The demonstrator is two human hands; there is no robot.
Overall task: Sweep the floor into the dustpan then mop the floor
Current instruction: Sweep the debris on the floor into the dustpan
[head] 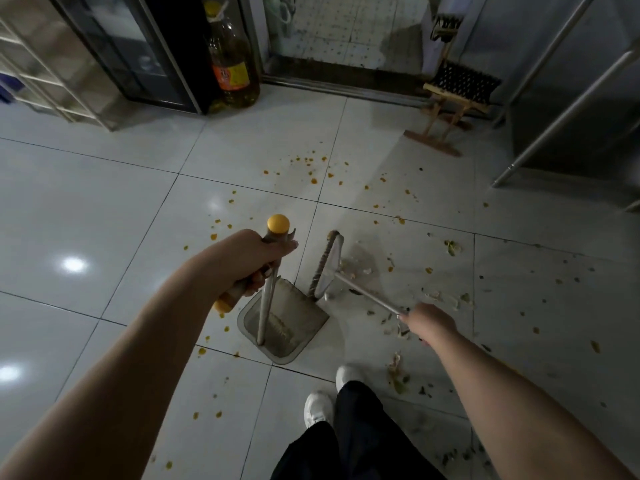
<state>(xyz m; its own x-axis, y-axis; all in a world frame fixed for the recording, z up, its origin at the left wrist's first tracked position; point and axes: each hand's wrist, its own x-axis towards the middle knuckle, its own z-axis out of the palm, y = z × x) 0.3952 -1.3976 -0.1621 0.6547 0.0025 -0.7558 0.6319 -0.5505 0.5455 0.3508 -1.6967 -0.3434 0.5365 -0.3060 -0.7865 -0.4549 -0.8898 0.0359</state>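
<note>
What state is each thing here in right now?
Left hand: grips dustpan handle.
Right hand: grips broom handle.
Dustpan: resting on floor, a little dust inside.
Broom: head down by dustpan's mouth.
Floor: littered with orange bits and scraps.
Oil bottle: upright, capped.
Brush: propped by doorway.

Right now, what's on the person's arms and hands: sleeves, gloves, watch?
Left hand and right hand are bare, no gloves. Left forearm and right forearm are uncovered to the frame edge: no sleeve, watch or bracelet shows.
</note>
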